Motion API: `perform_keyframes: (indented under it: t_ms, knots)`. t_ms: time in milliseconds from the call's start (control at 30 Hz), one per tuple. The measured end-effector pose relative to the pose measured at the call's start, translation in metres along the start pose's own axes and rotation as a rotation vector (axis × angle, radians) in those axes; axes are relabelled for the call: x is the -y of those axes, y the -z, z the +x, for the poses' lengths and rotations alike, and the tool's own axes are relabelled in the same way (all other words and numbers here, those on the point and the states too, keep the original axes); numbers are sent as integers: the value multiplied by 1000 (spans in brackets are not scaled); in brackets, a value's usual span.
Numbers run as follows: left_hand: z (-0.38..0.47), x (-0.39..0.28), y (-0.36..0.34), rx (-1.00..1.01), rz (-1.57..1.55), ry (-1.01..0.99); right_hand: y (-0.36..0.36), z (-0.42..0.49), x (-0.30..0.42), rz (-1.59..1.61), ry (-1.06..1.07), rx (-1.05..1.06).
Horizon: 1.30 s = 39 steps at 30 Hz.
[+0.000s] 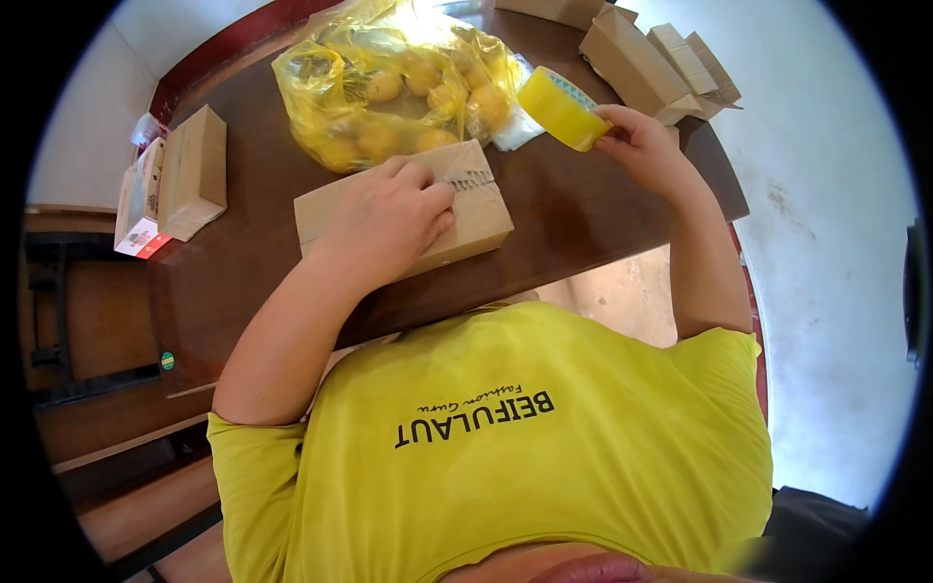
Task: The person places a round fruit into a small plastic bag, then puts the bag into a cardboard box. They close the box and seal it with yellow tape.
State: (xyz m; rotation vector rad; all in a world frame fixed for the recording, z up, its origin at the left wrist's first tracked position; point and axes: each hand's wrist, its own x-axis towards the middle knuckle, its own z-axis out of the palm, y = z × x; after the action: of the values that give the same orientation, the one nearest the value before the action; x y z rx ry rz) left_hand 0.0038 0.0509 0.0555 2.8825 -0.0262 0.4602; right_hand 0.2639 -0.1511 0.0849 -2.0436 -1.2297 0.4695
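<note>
A closed cardboard box (477,211) lies on the dark wooden table (583,211) close to its front edge. My left hand (397,211) rests on top of it with bent fingers, beside a torn, corrugated strip at the box's seam. Off to the right, my right hand (638,146) pinches the rim of a wide roll of yellow packing tape (557,109), raised over the table. Behind the box sits a thin yellow plastic bag (313,95) of round yellow-brown fruit or potatoes (384,87). Whether a tape end hangs loose is not visible.
At the left stand a cardboard box (195,171) and a printed white and red carton (142,200). Opened cardboard boxes (641,65) lie at the back right. White plastic packaging (521,130) sits by the bag. A dark-framed chair (62,313) is left of the table.
</note>
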Motion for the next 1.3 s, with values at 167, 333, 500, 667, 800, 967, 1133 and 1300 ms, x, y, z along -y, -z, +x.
perform_keyframes:
  t_ms: [167, 333, 500, 667, 800, 967, 1133, 1300]
  knots:
    - [1, 4, -1, -71, -233, 22, -29, 0, 29, 358, 126, -29]
    - [-2, 12, -8, -79, -316, 53, -96, 8, 67, 1118, 24, 74]
    - [-10, 13, 0, -119, -492, 34, -138, 11, 74, 1067, 47, -3]
    - [-21, 12, -2, -384, -1329, 467, -139, 10, 76, 947, 117, 81]
    - [-12, 5, -12, -516, -1540, 375, -138, 9, 79, 860, 136, 136]
    - [-21, -3, -11, -368, -1369, 282, -145, 9, 70, 702, 223, 125]
    - [-31, 0, -16, -411, -1096, 135, -144, 4, 70, 643, 344, 163]
    - [-33, -1, -16, -494, -1299, 180, -141, -1, 68, 655, 317, 180]
